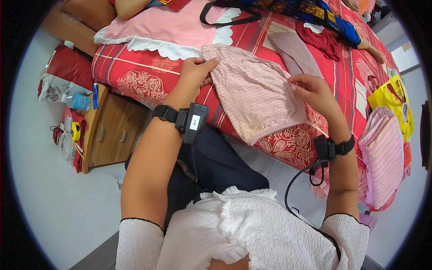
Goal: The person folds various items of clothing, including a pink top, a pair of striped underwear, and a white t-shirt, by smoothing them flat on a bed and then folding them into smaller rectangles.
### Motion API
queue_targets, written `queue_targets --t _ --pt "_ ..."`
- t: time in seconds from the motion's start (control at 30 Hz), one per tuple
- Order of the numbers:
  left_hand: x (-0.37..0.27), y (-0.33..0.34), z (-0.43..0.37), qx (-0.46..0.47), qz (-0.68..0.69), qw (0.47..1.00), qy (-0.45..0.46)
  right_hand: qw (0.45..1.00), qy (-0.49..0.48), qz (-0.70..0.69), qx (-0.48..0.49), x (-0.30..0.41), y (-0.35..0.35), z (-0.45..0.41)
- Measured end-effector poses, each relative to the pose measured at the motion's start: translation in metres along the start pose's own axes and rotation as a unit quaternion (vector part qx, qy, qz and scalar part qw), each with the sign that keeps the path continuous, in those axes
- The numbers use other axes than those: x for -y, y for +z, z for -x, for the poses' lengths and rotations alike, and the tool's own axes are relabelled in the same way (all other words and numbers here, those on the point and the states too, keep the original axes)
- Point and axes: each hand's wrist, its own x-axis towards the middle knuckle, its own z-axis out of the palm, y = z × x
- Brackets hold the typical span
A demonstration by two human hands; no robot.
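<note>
A pale pink striped garment (254, 91), perhaps shorts or trousers, lies spread and creased over the near edge of the bed. My left hand (195, 72) pinches its upper left edge between thumb and fingers. At its right edge, my right hand (308, 89) grips the cloth with thumb and fingertips. Just beyond my right hand, a folded mauve cloth (295, 52) rests on the red patterned bedspread (141, 82). Some of the left fingers are hidden under the garment's side.
Another person's arm (371, 50) lies on the far side of the bed. A pink cloth with white scalloped trim (162, 25) sits at the back left. Folded striped bedding (384, 155) and a yellow bag (393, 98) are at right. A wooden cabinet (111, 131) stands at left.
</note>
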Motion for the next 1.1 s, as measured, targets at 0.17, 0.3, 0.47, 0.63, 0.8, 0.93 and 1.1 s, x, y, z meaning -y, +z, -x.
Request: queue_targets --t 0.17,0.3,0.47,0.63,0.8,0.93,1.1 --pt "-0.01 0.019 0.007 0.043 0.048 0.997 0.041 0.997 -0.033 0.066 -0.017 -0.001 0.005 -0.001" --pt "-0.018 0.031 0.02 0.048 0.015 0.987 0.15 0.998 0.0 -0.002 -0.068 0.005 0.007 0.002" --pt "-0.005 0.026 0.054 0.307 -0.287 0.85 0.316 0.996 -0.04 0.007 -0.085 -0.002 0.004 0.005" --pt "0.01 0.02 0.06 0.293 -0.304 0.858 0.295 0.996 -0.04 -0.028 -0.077 0.004 0.013 0.003" --pt "0.018 0.012 0.059 0.271 -0.297 0.846 0.35 0.97 -0.222 0.098 -0.014 0.027 0.024 -0.007" --pt "0.026 0.008 0.067 0.245 -0.367 0.782 0.44 0.956 -0.221 0.163 0.102 0.031 0.031 -0.005" --pt "0.029 0.019 0.065 0.096 -0.232 0.924 0.289 0.963 -0.221 0.149 0.048 0.024 0.03 0.002"
